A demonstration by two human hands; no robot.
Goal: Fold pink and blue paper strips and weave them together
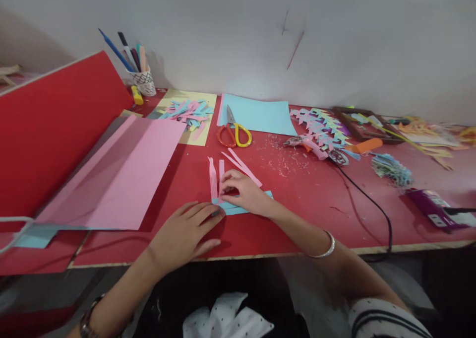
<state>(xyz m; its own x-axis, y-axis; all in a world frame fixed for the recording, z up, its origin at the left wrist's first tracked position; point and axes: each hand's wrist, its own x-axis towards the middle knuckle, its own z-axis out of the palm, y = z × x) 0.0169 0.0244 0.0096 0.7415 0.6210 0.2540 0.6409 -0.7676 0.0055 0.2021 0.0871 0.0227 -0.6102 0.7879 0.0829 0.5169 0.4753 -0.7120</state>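
My right hand (pixel 247 191) bends over the table with its thumb and fingers pinched at the lower part of a pink paper strip (pixel 221 168). That strip stands across light blue paper strips (pixel 235 210) lying side to side. My left hand (pixel 186 229) lies flat with fingers stretched, its fingertips on the left end of the blue strips. Another pink strip (pixel 213 179) crosses the blue ones just left of the pinched strip. Further up, loose pink strips (pixel 243 168) lie at a slant. What is under my right palm is hidden.
Scissors (pixel 234 129) rest by a blue sheet (pixel 258 113). Cut strips (pixel 188 112) lie heaped on yellow paper. Pink sheets (pixel 115 174) lie at left beside a leaning red board (pixel 63 129). A corded glue gun (pixel 308 144) and a purple power strip (pixel 439 209) are at right.
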